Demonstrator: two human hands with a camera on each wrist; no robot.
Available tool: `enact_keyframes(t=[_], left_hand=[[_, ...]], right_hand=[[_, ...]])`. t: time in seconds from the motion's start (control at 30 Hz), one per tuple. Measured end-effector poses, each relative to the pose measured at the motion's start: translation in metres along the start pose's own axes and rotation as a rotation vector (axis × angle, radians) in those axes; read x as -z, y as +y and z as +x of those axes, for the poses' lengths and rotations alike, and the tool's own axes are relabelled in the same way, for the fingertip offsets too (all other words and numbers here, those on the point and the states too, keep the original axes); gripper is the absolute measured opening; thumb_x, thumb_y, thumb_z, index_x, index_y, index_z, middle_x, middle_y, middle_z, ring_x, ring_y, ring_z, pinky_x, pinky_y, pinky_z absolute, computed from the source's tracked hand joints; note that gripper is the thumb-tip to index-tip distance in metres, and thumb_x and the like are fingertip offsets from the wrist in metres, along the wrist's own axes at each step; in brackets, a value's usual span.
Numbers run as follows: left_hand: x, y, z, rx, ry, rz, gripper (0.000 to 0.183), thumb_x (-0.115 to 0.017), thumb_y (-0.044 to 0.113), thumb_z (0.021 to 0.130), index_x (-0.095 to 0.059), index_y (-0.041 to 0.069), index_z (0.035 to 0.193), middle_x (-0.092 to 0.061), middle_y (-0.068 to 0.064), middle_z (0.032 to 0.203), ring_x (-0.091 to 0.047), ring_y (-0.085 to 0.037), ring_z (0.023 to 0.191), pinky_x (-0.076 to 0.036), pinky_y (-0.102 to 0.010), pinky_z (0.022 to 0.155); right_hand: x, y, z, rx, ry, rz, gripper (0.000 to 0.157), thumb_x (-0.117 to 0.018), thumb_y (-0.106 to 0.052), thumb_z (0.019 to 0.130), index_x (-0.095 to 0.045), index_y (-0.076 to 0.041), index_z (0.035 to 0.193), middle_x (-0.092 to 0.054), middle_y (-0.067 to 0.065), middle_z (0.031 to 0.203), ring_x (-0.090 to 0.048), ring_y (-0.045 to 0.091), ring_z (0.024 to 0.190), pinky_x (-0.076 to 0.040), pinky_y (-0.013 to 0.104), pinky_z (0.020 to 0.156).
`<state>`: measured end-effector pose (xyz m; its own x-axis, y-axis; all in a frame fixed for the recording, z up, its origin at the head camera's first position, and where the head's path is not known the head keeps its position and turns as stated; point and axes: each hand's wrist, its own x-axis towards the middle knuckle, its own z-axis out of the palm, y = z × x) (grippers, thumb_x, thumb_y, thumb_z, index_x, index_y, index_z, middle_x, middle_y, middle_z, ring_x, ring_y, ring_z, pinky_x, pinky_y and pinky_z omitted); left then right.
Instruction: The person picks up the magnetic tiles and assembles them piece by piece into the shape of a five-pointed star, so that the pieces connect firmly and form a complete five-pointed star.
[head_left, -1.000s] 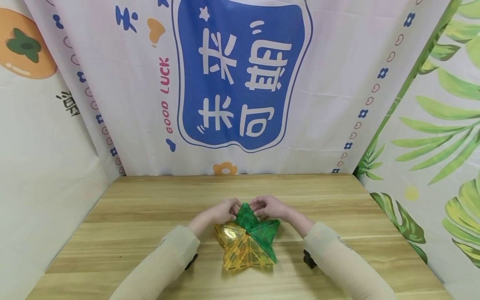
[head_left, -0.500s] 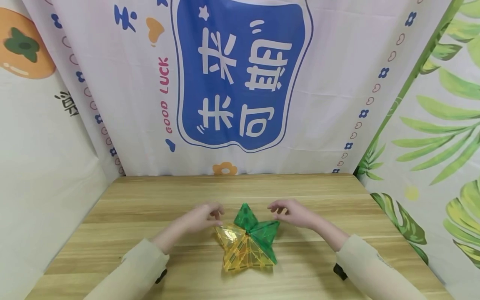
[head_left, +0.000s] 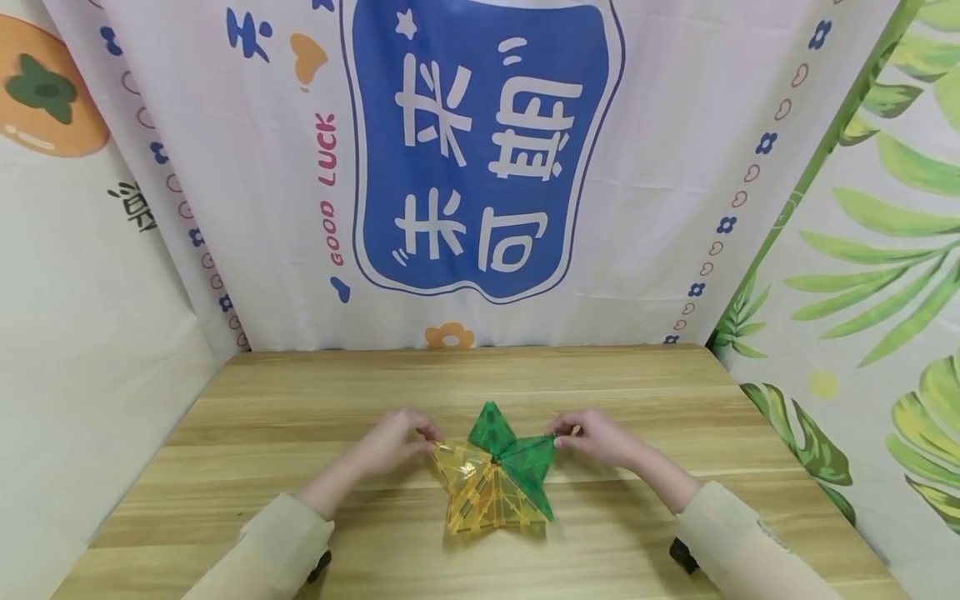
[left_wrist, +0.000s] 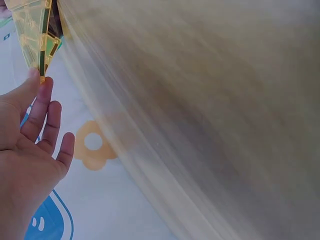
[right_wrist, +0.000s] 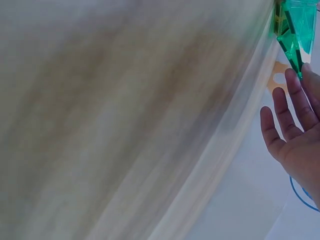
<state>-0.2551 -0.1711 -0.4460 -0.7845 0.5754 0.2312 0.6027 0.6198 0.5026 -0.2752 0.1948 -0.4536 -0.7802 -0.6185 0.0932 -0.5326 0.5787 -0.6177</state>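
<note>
A five-pointed star of translucent magnetic tiles [head_left: 498, 500] is at the middle of the table, part yellow and part green. My left hand [head_left: 397, 442] pinches the tip of its left yellow point between thumb and forefinger; the left wrist view shows this yellow point [left_wrist: 37, 35] with dark strips along its edges. With thumb and forefinger my right hand [head_left: 596, 437] pinches the tip of the right green point [right_wrist: 295, 45]. The other fingers of both hands are spread loosely. The star's underside is hidden in the head view.
The wooden table [head_left: 262, 417] reaches back to a white printed cloth [head_left: 660, 167] with a blue panel. A leaf-patterned cloth [head_left: 885, 292] hangs at the right, and another white cloth [head_left: 75, 333] at the left.
Both hands left the star's back green point, moved apart, then came in to pinch its left and right tips. The star has shifted up slightly in the head view.
</note>
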Motion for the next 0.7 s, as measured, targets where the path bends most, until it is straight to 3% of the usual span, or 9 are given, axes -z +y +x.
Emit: enact_keyframes(t=[0.3, 0.6, 0.7], left_hand=[[-0.003, -0.009, 0.023, 0.091, 0.052, 0.017, 0.010, -0.071, 0.008, 0.081, -0.070, 0.010, 0.091, -0.068, 0.000, 0.089, -0.061, -0.019, 0.089, -0.051, -0.040, 0.084], [-0.005, -0.016, 0.043, 0.116, 0.080, 0.061, 0.010, -0.071, 0.009, 0.082, -0.071, 0.011, 0.091, -0.069, 0.000, 0.088, -0.062, -0.021, 0.089, -0.048, -0.043, 0.085], [-0.004, -0.014, 0.045, 0.145, 0.076, 0.057, 0.013, -0.070, 0.010, 0.084, -0.070, 0.009, 0.097, -0.070, -0.003, 0.096, -0.063, -0.023, 0.096, -0.049, -0.044, 0.088]], right_hand=[[0.006, 0.013, 0.018, -0.034, 0.056, -0.021, 0.015, -0.063, -0.012, 0.090, -0.068, -0.010, 0.104, -0.067, 0.002, 0.090, -0.059, 0.010, 0.083, -0.050, 0.023, 0.072], [0.011, 0.020, 0.031, -0.068, 0.104, -0.046, 0.015, -0.062, -0.009, 0.090, -0.068, -0.008, 0.104, -0.066, 0.000, 0.089, -0.059, 0.013, 0.084, -0.049, 0.026, 0.071], [0.013, 0.022, 0.032, -0.075, 0.104, -0.058, 0.019, -0.062, -0.009, 0.090, -0.065, -0.004, 0.108, -0.065, 0.002, 0.090, -0.058, 0.015, 0.084, -0.049, 0.027, 0.072]])
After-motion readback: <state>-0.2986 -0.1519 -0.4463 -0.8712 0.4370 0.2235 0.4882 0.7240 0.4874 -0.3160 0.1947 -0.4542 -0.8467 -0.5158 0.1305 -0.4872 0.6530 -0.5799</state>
